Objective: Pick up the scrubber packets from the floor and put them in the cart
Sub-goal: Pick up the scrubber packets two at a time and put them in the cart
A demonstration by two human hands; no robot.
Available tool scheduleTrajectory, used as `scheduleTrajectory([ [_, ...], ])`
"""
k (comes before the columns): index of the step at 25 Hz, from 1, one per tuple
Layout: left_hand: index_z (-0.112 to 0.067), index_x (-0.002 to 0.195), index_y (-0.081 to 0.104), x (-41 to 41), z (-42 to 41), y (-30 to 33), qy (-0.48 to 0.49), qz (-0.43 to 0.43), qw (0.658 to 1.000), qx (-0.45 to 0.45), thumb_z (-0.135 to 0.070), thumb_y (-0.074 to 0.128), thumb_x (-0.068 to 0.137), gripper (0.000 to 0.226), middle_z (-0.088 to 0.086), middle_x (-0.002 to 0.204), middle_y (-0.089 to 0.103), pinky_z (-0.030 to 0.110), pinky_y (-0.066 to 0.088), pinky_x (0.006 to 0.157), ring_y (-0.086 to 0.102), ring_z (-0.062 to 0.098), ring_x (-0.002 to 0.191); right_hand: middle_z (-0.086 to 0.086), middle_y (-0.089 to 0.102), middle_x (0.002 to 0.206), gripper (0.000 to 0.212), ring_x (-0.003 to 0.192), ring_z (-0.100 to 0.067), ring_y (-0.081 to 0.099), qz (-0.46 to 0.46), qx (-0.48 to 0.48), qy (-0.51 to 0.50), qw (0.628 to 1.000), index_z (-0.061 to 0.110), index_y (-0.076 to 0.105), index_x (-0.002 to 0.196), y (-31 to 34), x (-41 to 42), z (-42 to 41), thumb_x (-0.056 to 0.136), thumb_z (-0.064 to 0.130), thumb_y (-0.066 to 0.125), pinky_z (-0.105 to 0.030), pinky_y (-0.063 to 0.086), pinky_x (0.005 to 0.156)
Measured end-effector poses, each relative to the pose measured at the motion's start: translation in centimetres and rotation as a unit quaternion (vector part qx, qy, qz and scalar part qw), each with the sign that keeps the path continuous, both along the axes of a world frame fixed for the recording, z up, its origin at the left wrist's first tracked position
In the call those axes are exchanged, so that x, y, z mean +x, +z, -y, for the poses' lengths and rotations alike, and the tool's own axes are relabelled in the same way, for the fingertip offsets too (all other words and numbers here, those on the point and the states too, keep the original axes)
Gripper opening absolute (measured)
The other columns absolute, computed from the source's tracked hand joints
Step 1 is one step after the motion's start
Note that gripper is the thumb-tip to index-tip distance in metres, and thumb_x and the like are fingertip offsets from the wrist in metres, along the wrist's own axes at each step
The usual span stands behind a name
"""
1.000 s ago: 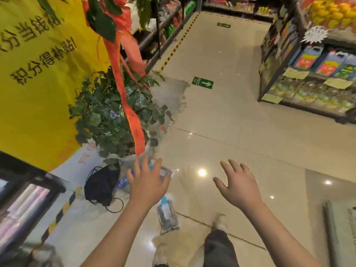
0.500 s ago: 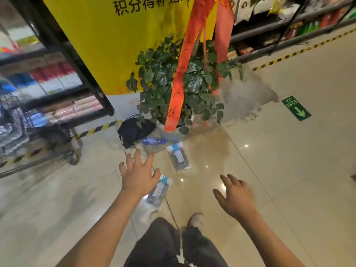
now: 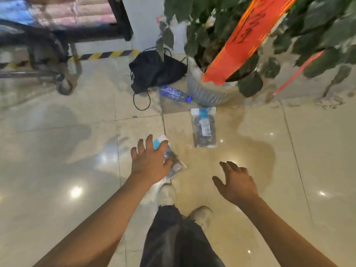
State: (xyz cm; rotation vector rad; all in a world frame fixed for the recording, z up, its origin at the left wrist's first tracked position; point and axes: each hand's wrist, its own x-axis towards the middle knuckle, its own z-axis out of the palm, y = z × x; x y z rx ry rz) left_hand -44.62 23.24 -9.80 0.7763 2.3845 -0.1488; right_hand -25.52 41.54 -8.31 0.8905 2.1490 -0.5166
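Left hand (image 3: 150,160) over one of two scrubber packets (image 3: 204,128) on floor (image 3: 57,151).

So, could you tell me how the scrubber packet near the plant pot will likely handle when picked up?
The farther packet looks like a soft clear pouch, so probably floppy and light. Lying flat, it shouldn't roll; its glossy film may be slippery.
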Motion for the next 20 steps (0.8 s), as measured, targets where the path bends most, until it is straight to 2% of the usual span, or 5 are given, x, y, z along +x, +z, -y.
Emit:
scheduleTrajectory([
  [7,-0.051,0.154,0.025,4.1,2.6,-31.8,0.061,0.160,0.984,-0.052,-0.053,0.044,0.100,0.057,0.008,0.167,0.014,0.051,0.036,0.110,0.044,0.041,0.133,-0.017,0.023,0.171,0.065,0.152,-0.043,0.032,-0.030,0.046,-0.031,0.998,0.026,0.029,0.163,-34.9,-9.5,-6.4,0.105,0.045,0.051,-0.052,0.032,0.120],
  [10,-0.056,0.155,0.008,6.3,4.6,-38.9,0.079,0.179,0.979,-0.062,-0.054,0.047,0.101,0.068,0.004,0.171,-0.018,0.059,0.036,0.111,0.033,0.047,0.142,-0.013,-0.004,0.175,0.068,0.145,-0.053,0.032,-0.019,0.082,-0.062,0.995,0.044,0.013,0.164,-41.6,-10.2,-6.4,0.102,0.055,0.041,-0.057,0.034,0.119],
  [13,-0.054,0.158,0.010,7.0,6.3,-40.0,0.047,0.166,0.984,-0.038,-0.051,0.051,0.100,0.071,0.001,0.169,-0.025,0.059,0.036,0.112,0.022,0.045,0.148,-0.014,0.002,0.173,0.071,0.136,-0.053,0.038,-0.036,0.080,-0.066,0.994,0.043,0.021,0.160,-42.5,-6.4,-3.6,0.098,0.061,0.049,-0.059,0.040,0.110],
  [17,-0.033,0.142,0.056,5.6,7.0,-39.6,0.147,0.180,0.970,0.073,-0.047,0.063,0.092,0.052,0.010,0.168,0.012,0.048,0.032,0.119,0.031,0.039,0.147,-0.016,0.035,0.151,0.057,0.124,-0.052,0.049,-0.065,0.085,-0.206,0.973,0.027,0.042,0.143,-41.3,-2.3,0.4,0.097,0.058,0.055,-0.057,0.042,0.105],
  [20,-0.013,0.134,0.056,4.2,6.0,-41.3,0.408,0.139,0.891,0.147,-0.041,0.079,0.083,0.063,0.008,0.137,0.049,0.038,0.046,0.104,0.055,0.030,0.123,-0.019,0.045,0.143,0.087,0.126,-0.048,0.052,-0.039,0.084,-0.437,0.895,0.016,0.037,0.145,-43.4,-2.4,-1.4,0.083,0.065,0.072,-0.056,0.049,0.105],
])
